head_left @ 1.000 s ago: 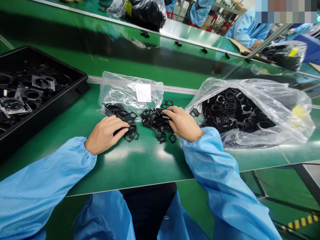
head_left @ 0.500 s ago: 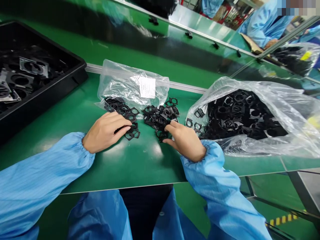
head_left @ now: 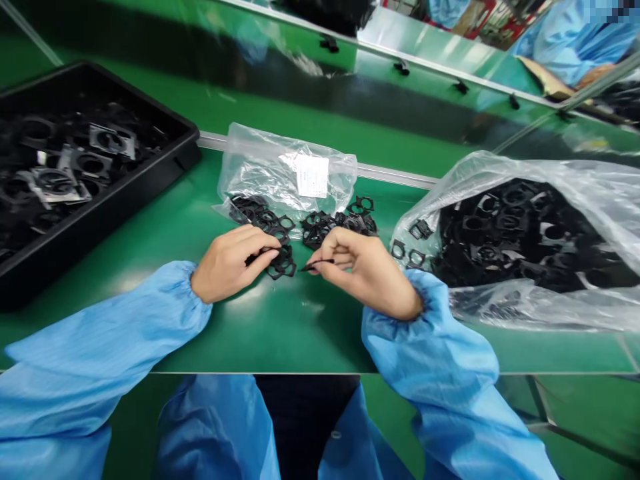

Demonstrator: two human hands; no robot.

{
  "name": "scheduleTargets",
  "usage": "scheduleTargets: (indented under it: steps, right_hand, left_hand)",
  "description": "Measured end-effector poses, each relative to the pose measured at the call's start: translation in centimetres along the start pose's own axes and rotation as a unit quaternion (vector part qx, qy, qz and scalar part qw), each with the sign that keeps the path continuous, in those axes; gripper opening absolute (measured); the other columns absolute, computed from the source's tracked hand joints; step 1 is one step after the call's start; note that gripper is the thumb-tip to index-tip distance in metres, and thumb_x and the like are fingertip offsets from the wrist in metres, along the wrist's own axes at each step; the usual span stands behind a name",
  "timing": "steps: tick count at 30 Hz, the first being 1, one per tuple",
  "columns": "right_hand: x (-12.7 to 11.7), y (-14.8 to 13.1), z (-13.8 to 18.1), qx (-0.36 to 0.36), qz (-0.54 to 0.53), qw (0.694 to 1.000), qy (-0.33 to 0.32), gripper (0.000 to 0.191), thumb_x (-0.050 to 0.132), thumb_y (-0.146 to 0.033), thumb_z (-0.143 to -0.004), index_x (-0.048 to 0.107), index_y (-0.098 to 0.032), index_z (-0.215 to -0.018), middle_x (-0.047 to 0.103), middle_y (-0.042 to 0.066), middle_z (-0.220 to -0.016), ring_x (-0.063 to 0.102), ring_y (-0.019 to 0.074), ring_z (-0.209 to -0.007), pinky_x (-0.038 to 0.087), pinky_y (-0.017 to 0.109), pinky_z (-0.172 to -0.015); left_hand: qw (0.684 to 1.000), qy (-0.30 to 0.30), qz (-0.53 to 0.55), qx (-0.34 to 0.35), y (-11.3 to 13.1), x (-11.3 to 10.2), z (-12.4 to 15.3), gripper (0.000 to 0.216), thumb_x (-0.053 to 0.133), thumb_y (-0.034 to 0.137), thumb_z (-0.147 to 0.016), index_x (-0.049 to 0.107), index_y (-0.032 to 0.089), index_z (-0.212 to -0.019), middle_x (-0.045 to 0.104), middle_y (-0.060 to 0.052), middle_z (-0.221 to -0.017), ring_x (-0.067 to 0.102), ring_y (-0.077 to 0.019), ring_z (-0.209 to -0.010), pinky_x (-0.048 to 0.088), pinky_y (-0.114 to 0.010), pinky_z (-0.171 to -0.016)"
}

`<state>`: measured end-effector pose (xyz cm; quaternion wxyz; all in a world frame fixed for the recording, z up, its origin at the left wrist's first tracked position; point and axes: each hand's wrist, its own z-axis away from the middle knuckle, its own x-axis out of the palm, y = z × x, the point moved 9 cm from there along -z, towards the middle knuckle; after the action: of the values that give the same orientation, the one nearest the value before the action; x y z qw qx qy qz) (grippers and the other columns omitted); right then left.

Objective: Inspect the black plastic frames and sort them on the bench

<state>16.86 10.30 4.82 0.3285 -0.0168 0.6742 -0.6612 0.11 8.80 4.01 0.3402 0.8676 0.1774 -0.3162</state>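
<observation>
My left hand (head_left: 237,261) is closed, thumb and fingers pinched on a dark part at the near end of a loose row of black ring-shaped plastic parts (head_left: 270,223). My fingers hide most of that part. Just to the right, my right hand (head_left: 357,263) pinches one thin black plastic part (head_left: 318,265), held edge-on above the green table (head_left: 290,333). Behind my right fingers lies a second heap of black plastic parts (head_left: 317,227), partly covered by the hand.
A clear plastic bag with a white label (head_left: 313,177) lies behind the heaps. On the left stands a black bin (head_left: 165,167) holding dark and silvery frames. A large open clear bag (head_left: 425,200) full of black parts lies right. A co-worker's blue sleeve (head_left: 570,47) shows beyond the partition.
My right hand has drawn away from the right heap towards my left hand, with a thin black part now visible in its pinch. The left hand stays at its row. The whole view has shifted.
</observation>
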Motion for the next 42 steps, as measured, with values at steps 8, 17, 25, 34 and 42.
scheduleTargets:
  steps: [8, 17, 25, 34, 42]
  right_hand:
    - [4.1, 2.9, -2.9, 0.018, -0.063, 0.997, 0.033, 0.006, 0.065, -0.019, -0.086, 0.06, -0.02, -0.083, 0.055, -0.007, -0.06, 0.057, 0.0081, -0.045, 0.04, 0.019, -0.046]
    - [4.8, 4.2, -1.8, 0.046, -0.279, 0.959, 0.017, 0.033, 0.082, -0.04, -0.083, 0.068, -0.02, -0.105, 0.059, -0.003, -0.079, 0.058, 0.0083, -0.057, 0.052, 0.022, -0.052]
    - [2.8, 0.8, -0.2, -0.146, -0.075, 0.98, 0.109, 0.031, 0.081, -0.025, -0.087, 0.067, -0.023, -0.114, 0.067, 0.006, -0.111, 0.07, 0.0167, -0.093, 0.063, 0.028, -0.079]
    - [2.7, -0.1, 0.7, -0.211, 0.166, 0.948, 0.172, 0.014, 0.065, -0.019, -0.096, 0.077, -0.025, -0.099, 0.069, 0.009, -0.11, 0.068, 0.0194, -0.092, 0.061, 0.035, -0.08]
    - [2.9, 4.0, -0.9, 0.037, -0.242, 0.963, 0.11, 0.028, 0.08, -0.046, -0.086, 0.071, -0.02, -0.082, 0.067, -0.001, -0.064, 0.065, 0.0141, -0.056, 0.058, 0.029, -0.06]
  left_hand:
    - [0.986, 0.014, 0.142, -0.084, 0.0, -0.1, -0.1, 0.007, 0.063, 0.019, -0.098, 0.07, 0.018, -0.096, 0.071, -0.006, -0.098, 0.065, -0.0139, -0.08, 0.055, -0.026, -0.074]
    - [0.921, -0.027, 0.31, -0.234, -1.7, 2.2, 0.7, 0.008, 0.068, 0.021, -0.094, 0.07, 0.018, -0.088, 0.068, -0.003, -0.087, 0.067, -0.0117, -0.076, 0.058, -0.02, -0.068]
    - [0.844, -0.012, 0.403, -0.353, -3.6, 2.9, 1.7, 0.031, 0.08, 0.044, -0.087, 0.073, 0.015, -0.086, 0.075, -0.004, -0.079, 0.071, -0.0152, -0.07, 0.058, -0.024, -0.063]
    - [0.845, 0.033, 0.418, -0.33, -4.3, 2.6, 1.7, 0.032, 0.082, 0.046, -0.086, 0.073, 0.015, -0.087, 0.074, -0.003, -0.073, 0.072, -0.0162, -0.066, 0.063, -0.027, -0.061]
    - [0.917, 0.085, 0.313, -0.232, -2.3, 0.7, 1.1, 0.016, 0.077, 0.033, -0.092, 0.08, 0.017, -0.093, 0.071, -0.004, -0.084, 0.067, -0.0105, -0.064, 0.059, -0.02, -0.054]
